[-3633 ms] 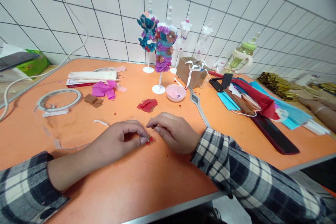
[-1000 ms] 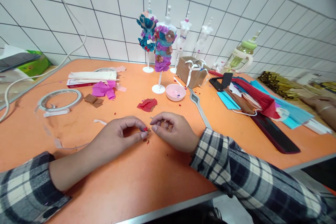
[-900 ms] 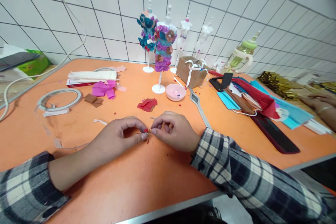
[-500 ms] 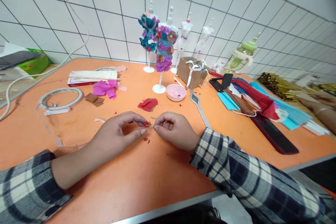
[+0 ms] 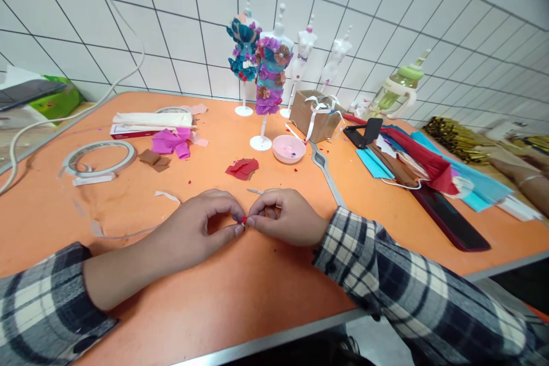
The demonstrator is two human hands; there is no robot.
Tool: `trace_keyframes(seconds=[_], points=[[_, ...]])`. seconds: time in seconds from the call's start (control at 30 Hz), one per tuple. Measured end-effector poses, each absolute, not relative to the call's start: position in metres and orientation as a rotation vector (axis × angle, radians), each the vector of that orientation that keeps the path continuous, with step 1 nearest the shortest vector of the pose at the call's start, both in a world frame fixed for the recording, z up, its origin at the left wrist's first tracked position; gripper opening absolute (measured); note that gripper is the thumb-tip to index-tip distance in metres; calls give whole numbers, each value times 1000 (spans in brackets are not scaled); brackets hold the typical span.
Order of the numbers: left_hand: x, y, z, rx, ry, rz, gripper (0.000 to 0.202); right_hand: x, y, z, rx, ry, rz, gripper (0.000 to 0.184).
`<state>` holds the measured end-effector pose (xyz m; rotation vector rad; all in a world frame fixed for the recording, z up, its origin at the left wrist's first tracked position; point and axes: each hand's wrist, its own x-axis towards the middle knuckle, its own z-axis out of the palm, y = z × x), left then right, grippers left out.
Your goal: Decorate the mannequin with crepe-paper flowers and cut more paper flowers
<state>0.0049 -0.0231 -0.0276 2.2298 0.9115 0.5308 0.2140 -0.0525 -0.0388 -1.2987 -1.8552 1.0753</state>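
Note:
A tiny red piece of crepe paper [image 5: 244, 220] sits between the fingertips of both hands, low over the orange table. My left hand [image 5: 206, 220] pinches it between thumb and forefinger. From the other side, my right hand [image 5: 289, 216] has its thumb and forefinger closed against the same piece; whether it grips anything more is hidden. Just beyond the fingers lie thin metal scissors [image 5: 255, 191], mostly covered by the right hand. Farther back rests a small stack of red crepe paper [image 5: 243, 168] with brown paper under it.
Behind stand a pink bowl [image 5: 283, 155], a decorated dress form [image 5: 270, 77] and a cardboard box [image 5: 315, 114]. Tape [image 5: 122, 148] and purple paper [image 5: 171, 140] lie left. To the right are a phone [image 5: 452, 217] and a grey strap [image 5: 328, 174]. Another person's hand [image 5: 510, 168] shows far right.
My hands have come together, closing the small gap between their fingertips. The right fingers now touch the red piece. Small brown scraps seen below the fingers are no longer visible.

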Motion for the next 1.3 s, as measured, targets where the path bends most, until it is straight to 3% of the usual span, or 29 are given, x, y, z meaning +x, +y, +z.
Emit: trace_keyframes(seconds=[0.17,0.3,0.57,0.8,1.0,1.3], points=[[3,-24,-28,2298,851,501,13,216,-53,-37,-1274,-1912,1145,16],[3,-24,-28,2321,815,503,13,217,-53,-37,-1257,-1958,1117,7],[3,-24,-27,2308,717,546,15,217,-49,-38,-1349,-1900,1313,10],[2,-19,-30,2032,881,555,19,219,-49,-39,-1288,-1915,900,14],[-2,-15,-32,1908,843,536,21,224,-54,-34,-924,-2017,560,18],[-2,-18,-30,1935,801,463,24,219,-56,-38,-1000,-2068,520,1]])
